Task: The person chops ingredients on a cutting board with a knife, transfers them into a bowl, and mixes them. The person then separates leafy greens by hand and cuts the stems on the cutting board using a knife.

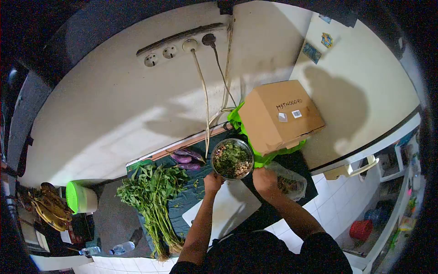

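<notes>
A round metal bowl (pixel 232 159) filled with chopped greens and pale bits is above the far end of a white cutting board (pixel 223 208). My left hand (pixel 213 183) is closed on the bowl's near left rim. At the bowl's near right side, my right hand (pixel 265 181) has its fingers curled, and they seem to grip the rim there. A clear plastic bag (pixel 292 182) with something brownish inside lies just right of my right hand. Purple eggplants (pixel 185 159) rest left of the bowl, near a large bunch of leafy greens (pixel 157 196).
A cardboard box (pixel 280 114) stands at the back right on a green bag (pixel 269 158). Cables hang from a socket strip (pixel 182 44) behind the bowl. Farther left are a green-lidded tub (pixel 82 197), bananas (pixel 49 213) and plastic bottles (pixel 122 248).
</notes>
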`<state>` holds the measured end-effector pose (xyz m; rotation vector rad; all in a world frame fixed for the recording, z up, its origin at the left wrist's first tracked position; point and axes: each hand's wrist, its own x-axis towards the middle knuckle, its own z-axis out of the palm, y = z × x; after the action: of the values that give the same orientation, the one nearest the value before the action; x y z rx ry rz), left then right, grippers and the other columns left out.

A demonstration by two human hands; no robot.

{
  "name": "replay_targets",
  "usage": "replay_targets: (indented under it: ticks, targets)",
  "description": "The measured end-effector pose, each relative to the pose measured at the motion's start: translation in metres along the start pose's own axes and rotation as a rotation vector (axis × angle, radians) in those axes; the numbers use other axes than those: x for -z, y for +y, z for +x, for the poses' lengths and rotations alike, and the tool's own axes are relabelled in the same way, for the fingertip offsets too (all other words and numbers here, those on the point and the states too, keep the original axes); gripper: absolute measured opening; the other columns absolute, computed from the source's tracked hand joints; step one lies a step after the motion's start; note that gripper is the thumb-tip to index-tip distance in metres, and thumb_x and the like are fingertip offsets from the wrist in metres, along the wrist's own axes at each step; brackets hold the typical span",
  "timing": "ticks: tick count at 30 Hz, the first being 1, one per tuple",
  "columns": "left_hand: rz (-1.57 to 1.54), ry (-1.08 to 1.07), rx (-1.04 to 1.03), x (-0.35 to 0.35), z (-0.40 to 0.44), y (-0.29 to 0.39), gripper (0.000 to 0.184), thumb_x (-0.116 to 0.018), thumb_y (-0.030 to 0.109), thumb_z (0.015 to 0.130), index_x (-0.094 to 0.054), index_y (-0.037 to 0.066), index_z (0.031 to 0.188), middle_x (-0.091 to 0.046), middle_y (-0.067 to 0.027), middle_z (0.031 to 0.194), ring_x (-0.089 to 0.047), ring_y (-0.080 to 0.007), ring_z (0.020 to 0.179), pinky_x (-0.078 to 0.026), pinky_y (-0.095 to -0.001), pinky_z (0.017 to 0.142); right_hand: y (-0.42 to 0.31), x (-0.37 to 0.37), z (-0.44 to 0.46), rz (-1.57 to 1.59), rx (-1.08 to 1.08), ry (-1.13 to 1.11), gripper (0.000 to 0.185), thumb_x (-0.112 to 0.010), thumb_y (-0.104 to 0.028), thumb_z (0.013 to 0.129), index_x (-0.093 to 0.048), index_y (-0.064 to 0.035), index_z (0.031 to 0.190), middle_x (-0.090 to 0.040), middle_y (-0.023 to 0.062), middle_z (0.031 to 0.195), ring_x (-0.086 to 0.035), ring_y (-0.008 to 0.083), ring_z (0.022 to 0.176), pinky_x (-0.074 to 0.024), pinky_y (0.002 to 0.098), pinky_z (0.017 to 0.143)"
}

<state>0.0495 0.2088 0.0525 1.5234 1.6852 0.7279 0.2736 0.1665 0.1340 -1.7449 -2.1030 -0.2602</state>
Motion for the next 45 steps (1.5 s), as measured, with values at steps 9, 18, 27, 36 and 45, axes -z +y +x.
replay_targets:
  ticks: [9,18,27,36,45]
  targets:
    - [0.013,-0.043,0.02,-0.015,0.008,-0.028,0.022,-0.06,0.021,0.081,-0.062,-0.001,0.082,-0.067,-0.0209,0.076,-0.067,-0.0382,0.075,-0.053,-0.0449,0.07,0.001,0.009,0.026,-0.102,-0.166,-0.344,0.015,-0.056,-0.012,0.078,-0.063,-0.0069,0.066,-0.062,0.0138,0.061,-0.065,0.0306,0.057,-0.0493,0.0444,0.05]
    - [0.115,0.028,-0.072,-0.028,0.008,-0.049,0.02,-0.061,0.019,0.083,-0.06,-0.001,0.086,-0.067,-0.0227,0.081,-0.066,-0.0404,0.076,-0.053,-0.0467,0.067,-0.017,0.062,0.037,0.113,-0.124,-0.47,0.018,-0.052,-0.01,0.079,-0.064,-0.0009,0.069,-0.062,0.0203,0.064,-0.065,0.0387,0.062,-0.0507,0.049,0.054]
    - [0.037,0.028,-0.025,-0.009,-0.007,-0.007,0.019,-0.057,0.018,0.086,-0.058,-0.001,0.082,-0.067,-0.0169,0.069,-0.068,-0.0317,0.068,-0.053,-0.0415,0.064,-0.028,0.032,0.028,-0.006,-0.101,-0.602,0.018,-0.055,-0.015,0.081,-0.07,-0.0062,0.076,-0.067,0.0164,0.071,-0.07,0.0323,0.069,-0.055,0.0449,0.057]
    - [0.055,-0.005,-0.06,-0.007,-0.006,-0.012,0.022,-0.057,0.019,0.087,-0.058,-0.002,0.08,-0.069,-0.0134,0.068,-0.07,-0.0249,0.063,-0.056,-0.0366,0.061,-0.035,0.057,0.033,0.042,-0.181,-0.475,0.016,-0.056,-0.011,0.079,-0.066,-0.0027,0.071,-0.065,0.0199,0.067,-0.068,0.0348,0.064,-0.0537,0.0461,0.056]
    - [-0.031,-0.011,-0.02,-0.006,-0.007,-0.008,0.02,-0.059,0.018,0.088,-0.06,-0.002,0.086,-0.069,-0.0146,0.068,-0.07,-0.0265,0.064,-0.056,-0.0375,0.062,-0.044,0.016,0.024,0.135,-0.149,-0.421,0.02,-0.053,-0.013,0.084,-0.066,-0.0028,0.073,-0.066,0.0193,0.071,-0.068,0.0356,0.068,-0.0538,0.0465,0.058]
